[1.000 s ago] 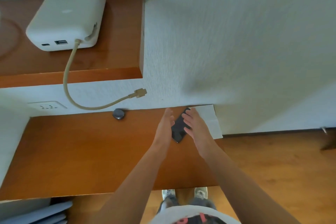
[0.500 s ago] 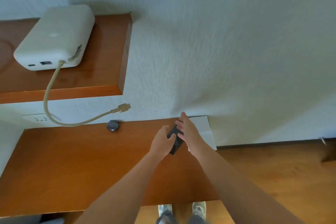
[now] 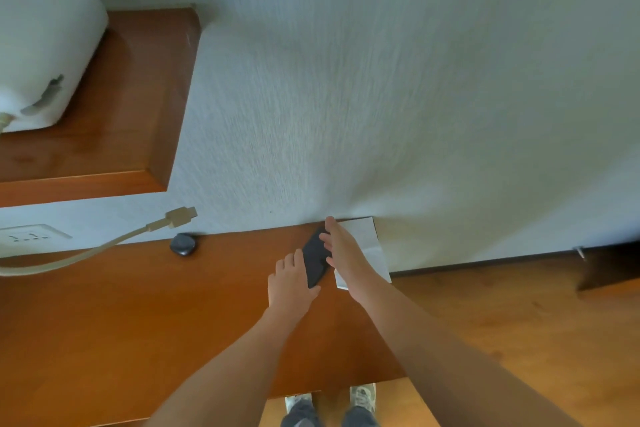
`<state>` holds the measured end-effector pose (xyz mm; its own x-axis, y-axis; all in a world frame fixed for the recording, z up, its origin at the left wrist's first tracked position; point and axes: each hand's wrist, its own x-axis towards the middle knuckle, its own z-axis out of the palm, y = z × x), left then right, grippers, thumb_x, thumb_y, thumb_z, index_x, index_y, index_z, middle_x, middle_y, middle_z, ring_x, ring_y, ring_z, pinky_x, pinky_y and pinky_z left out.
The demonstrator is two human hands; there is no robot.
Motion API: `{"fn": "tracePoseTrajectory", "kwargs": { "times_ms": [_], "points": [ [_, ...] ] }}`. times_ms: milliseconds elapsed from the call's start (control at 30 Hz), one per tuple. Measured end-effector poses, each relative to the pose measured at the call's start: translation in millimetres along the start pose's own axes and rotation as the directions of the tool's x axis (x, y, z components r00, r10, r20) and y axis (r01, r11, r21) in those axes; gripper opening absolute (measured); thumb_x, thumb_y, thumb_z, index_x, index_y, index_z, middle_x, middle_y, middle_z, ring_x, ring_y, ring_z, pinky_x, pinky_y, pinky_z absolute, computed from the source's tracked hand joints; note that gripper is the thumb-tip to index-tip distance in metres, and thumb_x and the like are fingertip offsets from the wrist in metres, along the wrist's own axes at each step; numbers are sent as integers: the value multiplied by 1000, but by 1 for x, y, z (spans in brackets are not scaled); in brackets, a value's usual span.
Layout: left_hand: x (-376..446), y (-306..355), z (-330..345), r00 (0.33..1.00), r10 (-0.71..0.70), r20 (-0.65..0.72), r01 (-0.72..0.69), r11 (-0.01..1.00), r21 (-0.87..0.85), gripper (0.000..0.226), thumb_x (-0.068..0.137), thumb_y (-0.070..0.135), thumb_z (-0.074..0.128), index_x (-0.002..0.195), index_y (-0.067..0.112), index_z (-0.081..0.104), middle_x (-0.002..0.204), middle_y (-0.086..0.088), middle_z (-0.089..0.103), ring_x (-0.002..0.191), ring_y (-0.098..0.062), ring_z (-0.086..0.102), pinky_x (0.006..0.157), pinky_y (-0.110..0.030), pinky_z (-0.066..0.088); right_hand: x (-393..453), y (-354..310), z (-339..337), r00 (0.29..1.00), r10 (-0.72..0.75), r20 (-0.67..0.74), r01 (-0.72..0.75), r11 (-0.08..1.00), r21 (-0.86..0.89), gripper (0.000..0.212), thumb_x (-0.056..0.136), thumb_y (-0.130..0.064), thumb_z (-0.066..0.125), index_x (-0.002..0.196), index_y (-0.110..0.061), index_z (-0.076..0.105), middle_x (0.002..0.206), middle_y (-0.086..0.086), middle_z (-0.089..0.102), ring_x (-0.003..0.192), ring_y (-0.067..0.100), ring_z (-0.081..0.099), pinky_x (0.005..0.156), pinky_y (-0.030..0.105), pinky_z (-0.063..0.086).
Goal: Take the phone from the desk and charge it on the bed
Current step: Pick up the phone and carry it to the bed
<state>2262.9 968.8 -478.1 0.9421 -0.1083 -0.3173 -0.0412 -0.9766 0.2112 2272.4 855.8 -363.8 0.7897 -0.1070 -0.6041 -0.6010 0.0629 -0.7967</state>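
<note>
A black phone [image 3: 314, 260] is held between both hands just above the far right part of the wooden desk [image 3: 138, 322]. My left hand [image 3: 291, 282] curls around its near left edge. My right hand [image 3: 344, 251] presses flat fingers against its right side. A white power bank [image 3: 41, 55] lies on a wooden shelf [image 3: 131, 107] at the upper left. Its beige cable [image 3: 104, 246] hangs down, and the plug end [image 3: 180, 217] floats free above the desk. No bed is in view.
A small dark rounded object [image 3: 183, 244] sits at the desk's back edge by the wall. A white paper sheet [image 3: 367, 246] lies under my right hand at the desk's right end. A wall socket [image 3: 29, 236] is at left. Wooden floor [image 3: 519, 322] spreads to the right.
Both hands closed in on the phone and took hold of it, tilting it off the desk. The view swung right, so the shelf and power bank slid toward the left edge.
</note>
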Motion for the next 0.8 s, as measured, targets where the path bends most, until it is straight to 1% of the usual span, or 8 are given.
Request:
{"fn": "tracePoseTrajectory", "kwargs": {
  "times_ms": [133,200,267,367,500,567,667,800],
  "points": [
    [-1,4,6,999,18,-37,-16,999,49,78,88,46,66,150,16,28,146,-5,48,129,-23,48,98,-34,51,-4,1,-7,1000,-22,1,22,1000,-11,41,98,-51,31,125,-24,46,123,1,50,115,18,46,102,35,35],
    [-2,8,6,999,9,-52,-7,999,39,74,89,41,67,148,15,31,141,-6,52,125,-22,51,94,-32,53,-6,1,-10,1000,-20,-3,20,1000,-9,50,98,-50,30,136,-19,42,132,2,49,123,19,44,107,38,32],
    [-1,11,4,999,-13,-51,13,1000,-1,75,87,36,70,148,13,31,137,-7,55,122,-22,52,90,-30,54,-9,0,-12,1000,-21,-6,21,1000,-4,54,98,-49,30,140,-17,39,137,3,47,127,20,42,110,40,30],
    [2,17,-2,997,-73,-22,71,994,-80,82,84,31,74,149,12,28,134,-8,54,120,-24,51,87,-31,54,-11,-5,-16,1000,-26,-12,26,1000,-9,52,99,-48,30,138,-15,41,139,6,47,128,22,42,110,41,31],
    [3,23,-11,981,-178,74,189,966,-176,88,78,34,78,147,11,28,134,-9,54,121,-26,52,90,-34,54,-10,-11,-23,999,-31,-30,32,999,25,51,100,-43,31,139,-11,39,140,10,46,129,24,42,109,39,32],
    [1,25,-16,964,-226,136,254,934,-249,90,75,36,81,145,12,30,133,-10,55,119,-27,55,89,-36,57,-10,-11,-27,999,-46,-25,47,999,13,51,100,-44,30,140,-12,38,140,9,47,128,24,43,109,40,32],
    [-2,24,-23,945,-257,202,318,867,-384,90,72,38,83,143,12,34,133,-10,57,116,-28,59,86,-39,60,-10,-10,-31,998,-67,-21,67,998,-4,52,100,-45,28,141,-13,37,139,8,48,128,23,43,110,41,31],
    [-9,23,-35,933,-240,268,357,696,-623,101,73,36,85,152,14,27,141,-12,55,119,-30,61,91,-40,58,-9,-13,-37,997,-80,-7,80,997,21,52,100,-45,28,141,-13,36,143,8,46,131,23,41,111,42,29]
  ]
}}
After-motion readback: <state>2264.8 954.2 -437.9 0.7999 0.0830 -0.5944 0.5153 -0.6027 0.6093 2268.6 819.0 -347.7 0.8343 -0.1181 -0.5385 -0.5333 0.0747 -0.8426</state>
